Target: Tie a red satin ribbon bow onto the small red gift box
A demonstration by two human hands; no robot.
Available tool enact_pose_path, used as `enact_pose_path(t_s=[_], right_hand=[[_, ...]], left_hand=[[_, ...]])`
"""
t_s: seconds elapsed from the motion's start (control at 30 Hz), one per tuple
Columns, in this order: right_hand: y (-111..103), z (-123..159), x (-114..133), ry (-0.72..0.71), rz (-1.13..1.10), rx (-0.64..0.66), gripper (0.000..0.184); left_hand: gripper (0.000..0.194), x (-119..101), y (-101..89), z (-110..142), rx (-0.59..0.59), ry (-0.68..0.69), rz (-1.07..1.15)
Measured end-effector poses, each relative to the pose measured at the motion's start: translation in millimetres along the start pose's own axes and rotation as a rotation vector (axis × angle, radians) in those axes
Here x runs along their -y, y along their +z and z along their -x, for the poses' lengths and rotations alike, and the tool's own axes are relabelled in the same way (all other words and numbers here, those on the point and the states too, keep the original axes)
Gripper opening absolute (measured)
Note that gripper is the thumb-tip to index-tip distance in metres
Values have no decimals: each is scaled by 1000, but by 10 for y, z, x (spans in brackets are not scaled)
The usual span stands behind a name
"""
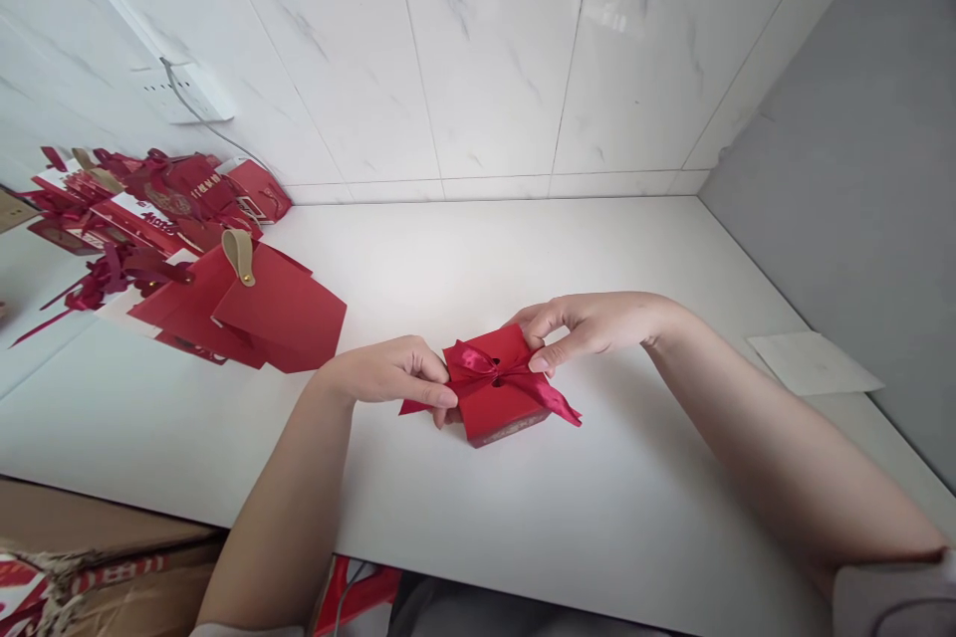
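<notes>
A small red gift box [508, 410] is held over the middle of the white table, tilted a little toward me. A shiny crimson ribbon [478, 360] is tied in a bow across its top, its tails hanging off both sides. At the box's left edge, my left hand [407, 380] is closed, thumb on the ribbon side and fingers partly hidden beneath. My right hand [579, 330] grips the upper right corner, thumb by the bow's right loop and other fingers partly behind the box.
Red gift bags and boxes [280, 309] crowd the table's left side. A white socket [183, 95] with a grey cable is on the tiled wall. White paper [814, 363] lies at the right. An open cardboard box [149, 597] stands below the table's front left edge.
</notes>
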State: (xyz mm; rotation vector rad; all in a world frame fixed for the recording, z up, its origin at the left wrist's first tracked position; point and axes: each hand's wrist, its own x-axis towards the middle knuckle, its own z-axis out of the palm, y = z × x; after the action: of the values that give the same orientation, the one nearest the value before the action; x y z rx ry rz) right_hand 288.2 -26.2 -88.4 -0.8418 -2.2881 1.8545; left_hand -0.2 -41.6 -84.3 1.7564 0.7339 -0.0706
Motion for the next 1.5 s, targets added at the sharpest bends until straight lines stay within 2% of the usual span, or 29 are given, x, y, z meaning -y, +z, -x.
enact_pose_path(t_s=[0.17, 0.37, 0.63, 0.83, 0.93, 1.0, 1.07, 1.13, 1.17, 1.27, 1.3, 1.33, 1.4, 1.5], right_hand=[[-17, -10, -34, 13, 22, 7, 28], [-10, -11, -43, -59, 2, 7, 34], [11, -11, -31, -68, -36, -35, 48], [27, -16, -8, -89, -36, -37, 49], [28, -19, -8, -82, -42, -30, 49], [28, -18, -9, -79, -34, -29, 49], [28, -18, -9, -82, -24, -26, 48], [27, -20, -11, -87, -18, -18, 47], [27, -22, -11, -91, -18, -12, 47], [29, -33, -11, -101, -25, 2, 44], [31, -38, -10, -102, -29, 2, 44], [33, -43, -8, -102, -33, 1, 44], [40, -54, -6, -96, -38, -2, 44], [51, -66, -7, -89, -32, -2, 44]], left_hand=[[33, 28, -17, -19, 37, 0, -12], [38, 92, -4, -44, 2, -17, 70], [28, 182, -15, -60, 44, -64, 41], [14, 222, 9, -144, 124, -88, 65], [19, 213, 14, -158, 158, -91, 62], [16, 220, -16, -121, 157, -151, -2], [14, 231, -66, -54, 101, -217, -79], [17, 228, -105, 10, -41, -237, -137], [19, 216, -112, 27, -161, -224, -155], [27, 147, -66, -7, -622, -104, -149], [30, 120, -34, -42, -739, -37, -122], [32, 95, 2, -83, -802, 41, -84], [32, 58, 70, -160, -765, 188, 5], [26, 34, 147, -229, -563, 287, 87]])
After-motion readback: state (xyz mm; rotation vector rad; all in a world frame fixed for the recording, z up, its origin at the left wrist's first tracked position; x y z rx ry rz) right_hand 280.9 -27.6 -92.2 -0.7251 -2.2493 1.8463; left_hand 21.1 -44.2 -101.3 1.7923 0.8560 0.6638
